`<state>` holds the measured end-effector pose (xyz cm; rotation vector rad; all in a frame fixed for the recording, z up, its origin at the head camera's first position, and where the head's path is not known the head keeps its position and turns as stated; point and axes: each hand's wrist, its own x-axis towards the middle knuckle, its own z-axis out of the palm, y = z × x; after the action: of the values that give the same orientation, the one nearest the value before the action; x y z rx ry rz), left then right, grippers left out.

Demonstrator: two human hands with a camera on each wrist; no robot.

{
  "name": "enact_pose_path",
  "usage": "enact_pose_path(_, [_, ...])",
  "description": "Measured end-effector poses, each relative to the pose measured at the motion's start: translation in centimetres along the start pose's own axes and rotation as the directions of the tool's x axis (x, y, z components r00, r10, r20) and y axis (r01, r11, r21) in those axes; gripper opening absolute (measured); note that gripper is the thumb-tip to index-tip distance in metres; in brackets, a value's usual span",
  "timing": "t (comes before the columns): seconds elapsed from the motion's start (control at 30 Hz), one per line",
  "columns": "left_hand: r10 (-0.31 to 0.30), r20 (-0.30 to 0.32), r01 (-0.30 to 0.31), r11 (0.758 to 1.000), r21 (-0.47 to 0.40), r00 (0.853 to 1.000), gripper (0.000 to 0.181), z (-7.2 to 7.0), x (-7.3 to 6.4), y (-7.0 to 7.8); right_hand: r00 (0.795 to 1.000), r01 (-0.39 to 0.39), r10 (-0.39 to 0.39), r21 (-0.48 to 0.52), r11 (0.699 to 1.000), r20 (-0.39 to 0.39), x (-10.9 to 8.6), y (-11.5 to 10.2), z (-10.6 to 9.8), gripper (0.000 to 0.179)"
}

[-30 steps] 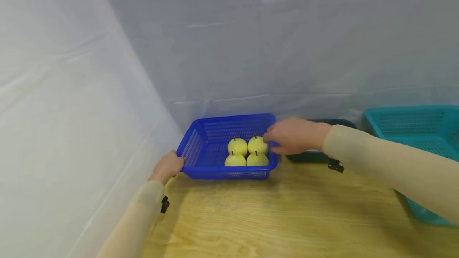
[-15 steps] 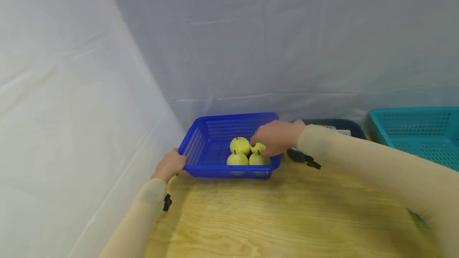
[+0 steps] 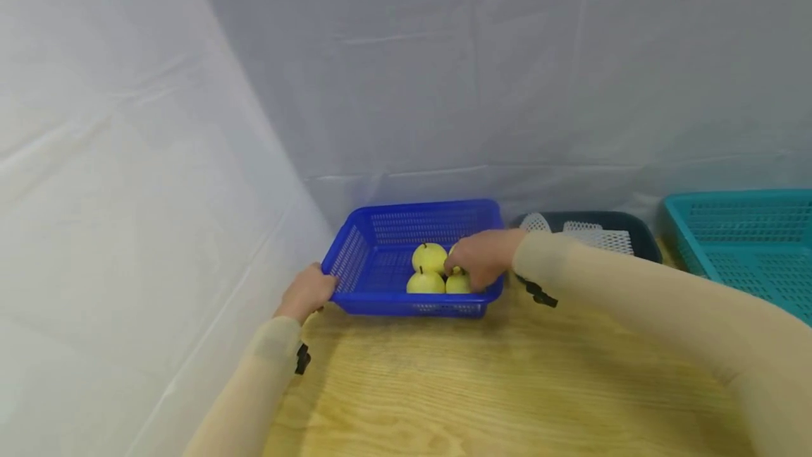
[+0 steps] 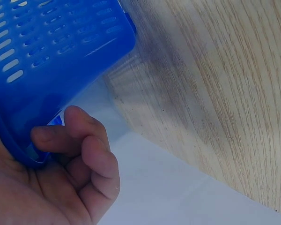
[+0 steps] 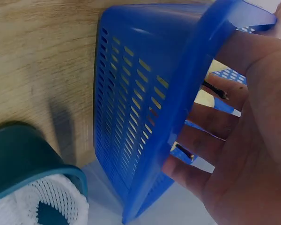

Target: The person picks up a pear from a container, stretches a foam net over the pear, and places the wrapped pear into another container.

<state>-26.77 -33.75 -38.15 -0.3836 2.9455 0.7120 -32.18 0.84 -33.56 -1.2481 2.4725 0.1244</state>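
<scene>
My left hand (image 3: 309,293) grips the left end of a blue slotted plastic basket (image 3: 374,299); the left wrist view shows its fingers curled at the rim. Inside, several round yellow pears (image 3: 429,258) with dark stems sit toward the right. My right hand (image 3: 485,256) reaches over the right rim, fingers pointing down among the right-hand pears. It partly covers the front right pear (image 3: 457,283) and most of the one behind. In the right wrist view, stems show beside the fingers of the right hand (image 5: 253,126). The rim hides its fingertips, so I cannot tell whether they hold a pear.
Right of the blue basket stands a dark green container (image 3: 646,237) with white foam fruit nets (image 3: 603,240). A teal basket (image 3: 680,228) is farther right. White sheeting (image 3: 406,90) rises behind and at the left of the wooden table (image 3: 444,386).
My right hand has moved left from the basket's right rim to over the right-hand pears, then lower toward the front one. My left hand stays on the rim. The foam nets have come into view.
</scene>
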Motion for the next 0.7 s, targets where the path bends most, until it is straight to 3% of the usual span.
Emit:
enact_pose_path(0.3, [-0.018,0.001,0.018,1.000,0.003,1.000,0.044,0.4,0.4,-0.3,0.998,0.058,-0.058,0.015,0.998,-0.031,0.9,0.4,1.0,0.055])
enact_pose_path(0.7, [-0.025,0.006,0.024,1.000,0.013,1.000,0.050,0.3,0.3,-0.3,0.996,0.084,-0.084,0.043,0.996,-0.014,1.6,0.8,1.6,0.062])
